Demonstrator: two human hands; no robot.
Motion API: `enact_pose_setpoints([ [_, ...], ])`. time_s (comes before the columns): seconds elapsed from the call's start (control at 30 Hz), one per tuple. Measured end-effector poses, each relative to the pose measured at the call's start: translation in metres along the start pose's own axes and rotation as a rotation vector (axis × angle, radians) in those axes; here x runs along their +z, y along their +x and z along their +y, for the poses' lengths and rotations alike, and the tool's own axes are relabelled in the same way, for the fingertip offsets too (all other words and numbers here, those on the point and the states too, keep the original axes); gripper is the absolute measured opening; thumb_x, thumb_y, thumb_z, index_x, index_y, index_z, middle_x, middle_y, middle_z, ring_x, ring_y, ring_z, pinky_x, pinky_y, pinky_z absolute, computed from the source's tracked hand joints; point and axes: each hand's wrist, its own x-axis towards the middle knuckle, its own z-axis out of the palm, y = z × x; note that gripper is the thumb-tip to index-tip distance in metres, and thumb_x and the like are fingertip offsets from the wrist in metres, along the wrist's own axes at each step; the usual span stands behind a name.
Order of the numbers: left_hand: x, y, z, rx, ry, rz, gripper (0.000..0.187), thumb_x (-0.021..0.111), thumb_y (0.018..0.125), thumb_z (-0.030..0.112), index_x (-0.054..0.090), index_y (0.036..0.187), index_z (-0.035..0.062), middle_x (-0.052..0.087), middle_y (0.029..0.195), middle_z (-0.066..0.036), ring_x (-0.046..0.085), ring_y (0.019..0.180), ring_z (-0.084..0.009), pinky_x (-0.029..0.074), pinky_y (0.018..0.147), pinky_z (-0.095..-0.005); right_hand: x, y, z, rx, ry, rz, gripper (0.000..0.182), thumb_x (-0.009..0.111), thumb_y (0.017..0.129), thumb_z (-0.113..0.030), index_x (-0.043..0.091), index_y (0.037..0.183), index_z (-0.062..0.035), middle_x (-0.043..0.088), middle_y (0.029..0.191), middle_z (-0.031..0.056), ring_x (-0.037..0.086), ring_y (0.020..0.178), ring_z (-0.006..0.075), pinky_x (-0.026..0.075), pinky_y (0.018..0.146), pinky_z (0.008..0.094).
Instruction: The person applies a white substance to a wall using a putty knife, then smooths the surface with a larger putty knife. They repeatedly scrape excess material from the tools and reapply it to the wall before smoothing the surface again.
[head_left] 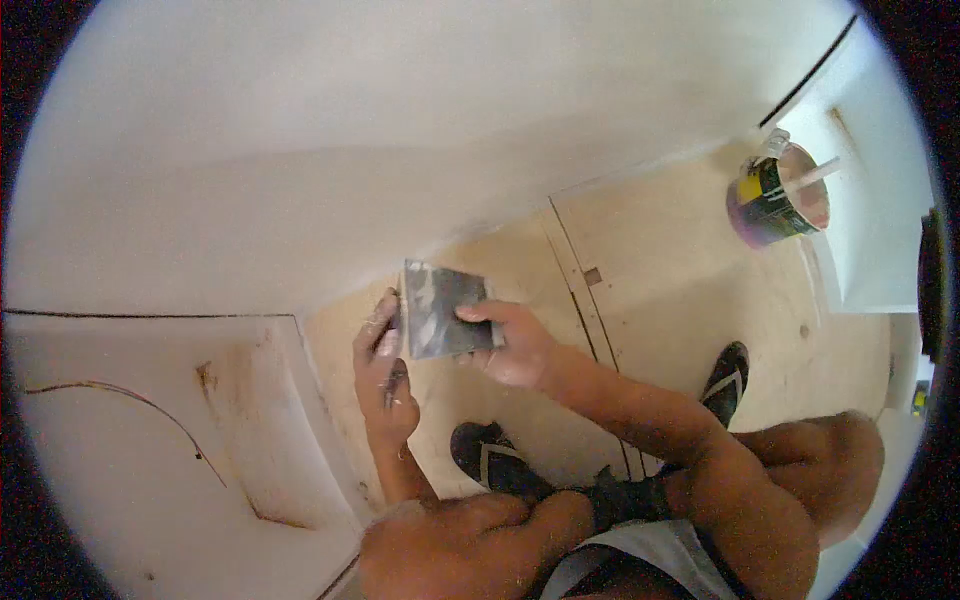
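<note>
My right hand (pixel 515 343) grips a dark, flat, rectangular putty spreader (pixel 440 310), with the thumb on its upper face and the fingers beneath. Pale paste is smeared across that face. Beside the spreader's left edge is my left hand (pixel 385 370), its fingers pointing up and partly curled, with whitish residue on them. Something thin and dark shows at those fingers; I cannot make out what it is or whether it is apart from the spreader. Both hands are above the floor, close to the foot of the pale wall (pixel 300 200).
A bucket (pixel 765 205) of pinkish paste with a stick in it stands at the right by the wall. The tan floor (pixel 660 270) has a dark seam and a small square hole. Wires (pixel 150 400) lie across the left panel. My sandalled feet (pixel 500 465) are below.
</note>
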Motion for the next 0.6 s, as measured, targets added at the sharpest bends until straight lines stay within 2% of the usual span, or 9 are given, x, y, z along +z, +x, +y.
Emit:
enact_pose_setpoints([
  [0.1, 0.005, 0.012, -0.009, 0.204, 0.169, -0.24, 0.048, 0.041, 0.092, 0.001, 0.043, 0.14, -0.001, 0.044, 0.144, -0.023, 0.044, 0.132, -0.042, 0.034, 0.111, -0.0505, 0.023, -0.022, -0.017, -0.042, 0.004, -0.005, 0.033, 0.07, 0.083, -0.018, 0.061, 0.112, -0.0053, 0.068, 0.1, 0.0085, 0.066, 0.089, 0.0221, 0.056, 0.077, 0.0398],
  [0.17, 0.006, 0.016, -0.007, 0.029, 0.292, -0.356, 0.049, 0.041, 0.092, -0.002, 0.05, 0.138, 0.0089, 0.046, 0.144, -0.022, 0.045, 0.133, -0.0393, 0.036, 0.111, -0.0467, 0.025, -0.041, -0.043, -0.221, -0.42, 0.062, 0.037, 0.071, 0.084, -0.019, 0.06, 0.116, -0.0049, 0.068, 0.103, 0.0087, 0.066, 0.094, 0.0225, 0.056, 0.079, 0.0408],
  [0.23, 0.007, 0.021, 0.003, -0.06, 0.183, -0.353, 0.061, 0.048, 0.076, -0.02, 0.06, 0.127, 0.01, 0.048, 0.138, -0.023, 0.046, 0.132, -0.0368, 0.038, 0.11, -0.0419, 0.011, -0.05, -0.06, -0.459, -0.701, -0.015, 0.039, 0.071, 0.084, -0.019, 0.059, 0.118, -0.0049, 0.067, 0.106, 0.0087, 0.066, 0.096, 0.0224, 0.056, 0.082, 0.0415],
  [0.3, 0.006, 0.019, -0.013, 0.117, 0.51, -0.895, 0.058, 0.047, 0.08, -0.02, 0.059, 0.129, 0.0082, 0.049, 0.138, -0.022, 0.048, 0.13, -0.0348, 0.039, 0.109, -0.0424, 0.02, -0.057, -0.079, -0.71, -1.002, -0.087, 0.042, 0.071, 0.084, -0.02, 0.058, 0.12, -0.0049, 0.067, 0.108, 0.0087, 0.066, 0.098, 0.0223, 0.055, 0.085, 0.0423],
  [0.37, 0.02, 0.018, -0.018, 0.127, 0.336, -0.815, 0.046, 0.049, 0.087, -0.011, 0.057, 0.129, 0.0036, 0.053, 0.136, -0.02, 0.052, 0.124, -0.0337, 0.042, 0.106, -0.044, 0.046, -0.078, -0.102, -0.617, -0.375, 0.037, 0.029, 0.065, 0.086, -0.005, 0.059, 0.115, -0.0015, 0.064, 0.112, 0.0061, 0.063, 0.104, 0.0213, 0.05, 0.093, 0.037],
  [0.43, 0.038, 0.016, -0.016, -0.677, -0.519, -0.298, 0.041, 0.051, 0.092, 0.004, 0.051, 0.134, 0.0002, 0.057, 0.13, -0.018, 0.055, 0.122, -0.0323, 0.042, 0.107, -0.043, 0.043, -0.097, -0.11, -0.767, -0.531, 0.082, 0.035, 0.062, 0.086, 0.0, 0.056, 0.12, -0.002, 0.061, 0.118, 0.0102, 0.061, 0.105, 0.0199, 0.05, 0.091, 0.0357],
  [0.47, 0.052, 0.037, 0.016, -0.722, -1.048, -0.181, 0.044, 0.054, 0.095, 0.018, 0.047, 0.135, -0.0007, 0.062, 0.121, -0.015, 0.063, 0.109, -0.0271, 0.052, 0.094, -0.0393, 0.04, -0.106, -0.113, -1.014, -0.828, 0.052, 0.038, 0.066, 0.083, -0.003, 0.057, 0.12, -0.003, 0.061, 0.116, 0.0107, 0.061, 0.104, 0.0241, 0.049, 0.092, 0.0383],
  [0.53, 0.071, 0.07, 0.039, -0.672, -1.083, -0.267, 0.045, 0.054, 0.096, 0.022, 0.047, 0.134, -0.0005, 0.064, 0.117, -0.014, 0.066, 0.103, -0.0244, 0.056, 0.085, -0.037, 0.047, -0.132, -0.115, -1.4, -1.301, -0.05, 0.04, 0.07, 0.079, -0.005, 0.059, 0.117, -0.0079, 0.057, 0.116, 0.0141, 0.058, 0.105, 0.0307, 0.045, 0.096, 0.0428],
  [0.6, 0.103, 0.11, 0.069, -0.595, -1.084, -0.328, 0.045, 0.055, 0.097, 0.025, 0.047, 0.133, -0.0004, 0.066, 0.114, -0.012, 0.068, 0.096, -0.0216, 0.059, 0.076, -0.0347, 0.053, -0.146, -0.133, -1.479, -1.363, -0.267, 0.038, 0.071, 0.079, -0.006, 0.06, 0.115, -0.0102, 0.056, 0.118, 0.015, 0.056, 0.107, 0.0317, 0.044, 0.097, 0.0436],
])
